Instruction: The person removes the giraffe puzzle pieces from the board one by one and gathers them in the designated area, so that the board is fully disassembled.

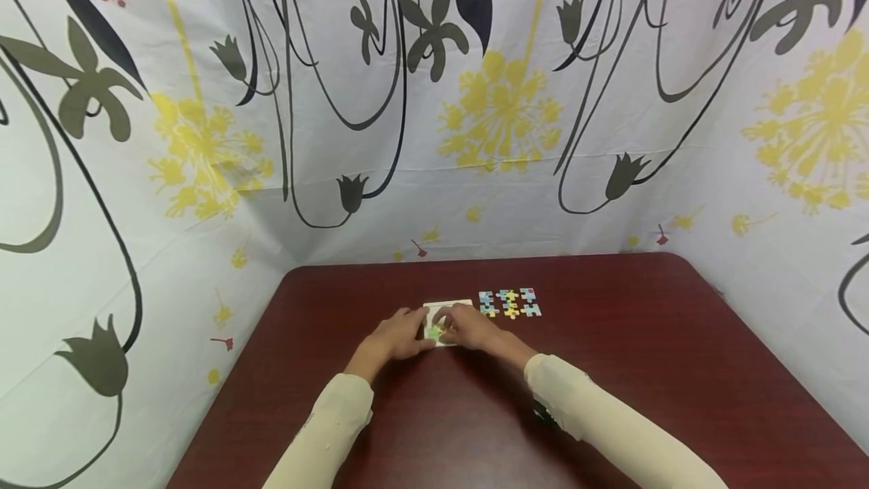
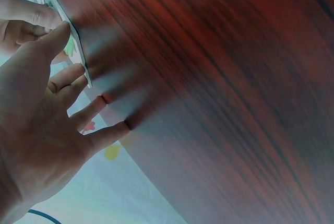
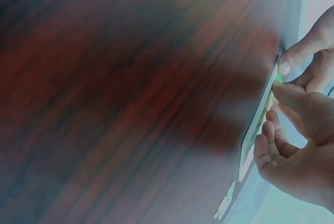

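The puzzle board (image 1: 449,302) is laid on the table (image 1: 434,429) under the curled right hand (image 1: 470,324), its left edge touched by the spread left hand (image 1: 397,333); whether anything is pinched by the right cannot be told. Loose pieces (image 1: 511,310) are set to its right.

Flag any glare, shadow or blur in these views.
Head: pale sheen on the table, bottom centre. Left wrist: dark streaks, shadows or reflections, trail from the left hand. Right wrist: bluish haze, puzzle pieces too soft to read.

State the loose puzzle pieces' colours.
Loose puzzle pieces: mainly light blue and yellow, with small red patches; head view shows them best.
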